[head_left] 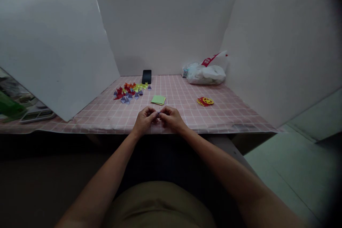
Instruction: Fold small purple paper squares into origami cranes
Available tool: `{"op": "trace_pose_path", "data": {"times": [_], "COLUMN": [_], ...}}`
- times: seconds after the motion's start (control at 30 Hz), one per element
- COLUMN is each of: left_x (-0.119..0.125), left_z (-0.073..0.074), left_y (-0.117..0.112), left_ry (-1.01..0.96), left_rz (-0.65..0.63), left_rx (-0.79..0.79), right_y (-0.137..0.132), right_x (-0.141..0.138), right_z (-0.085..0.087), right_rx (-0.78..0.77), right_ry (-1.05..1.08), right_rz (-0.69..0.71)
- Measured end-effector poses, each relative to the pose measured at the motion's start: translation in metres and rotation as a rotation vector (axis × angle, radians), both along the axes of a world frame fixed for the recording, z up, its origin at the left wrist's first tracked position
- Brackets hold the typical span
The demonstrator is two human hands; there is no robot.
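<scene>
Near the front edge of the table, my left hand (146,118) and my right hand (172,117) meet, fingertips pinched together. Between them is a small piece of purple paper (159,112), mostly covered by the fingers; its folds are too small to make out. Just beyond the hands lies a stack of square paper sheets (158,99), light green on top with yellow showing below. To the left sits a cluster of small folded paper pieces (129,92) in red, orange, yellow and purple.
A dark phone (146,76) lies at the back. Red and yellow cut-out shapes (205,101) are on the right, with a white plastic bag (207,74) behind them. White boards (165,25) enclose the back and both sides of the checked pink tablecloth (181,91).
</scene>
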State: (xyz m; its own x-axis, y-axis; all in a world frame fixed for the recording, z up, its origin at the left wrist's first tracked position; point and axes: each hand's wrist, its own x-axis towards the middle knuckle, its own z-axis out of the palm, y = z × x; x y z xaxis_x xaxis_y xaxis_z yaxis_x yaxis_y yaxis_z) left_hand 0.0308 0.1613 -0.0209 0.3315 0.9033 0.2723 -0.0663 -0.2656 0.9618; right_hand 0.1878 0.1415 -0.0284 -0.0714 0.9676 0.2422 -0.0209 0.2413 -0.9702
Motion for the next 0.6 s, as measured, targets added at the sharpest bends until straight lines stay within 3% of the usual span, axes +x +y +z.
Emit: {"op": "trace_pose_path", "data": {"times": [0.6], "left_x": [0.0006], "left_z": [-0.0014], "left_y": [0.0014], "left_ry": [-0.004], "left_rz": [0.013], "left_rx": [-0.021], "right_y": [0.0006], "right_x": [0.0007], "right_z": [-0.0009], "right_rx": [0.011], "right_ry": [0.005], "right_rz": [0.014]}}
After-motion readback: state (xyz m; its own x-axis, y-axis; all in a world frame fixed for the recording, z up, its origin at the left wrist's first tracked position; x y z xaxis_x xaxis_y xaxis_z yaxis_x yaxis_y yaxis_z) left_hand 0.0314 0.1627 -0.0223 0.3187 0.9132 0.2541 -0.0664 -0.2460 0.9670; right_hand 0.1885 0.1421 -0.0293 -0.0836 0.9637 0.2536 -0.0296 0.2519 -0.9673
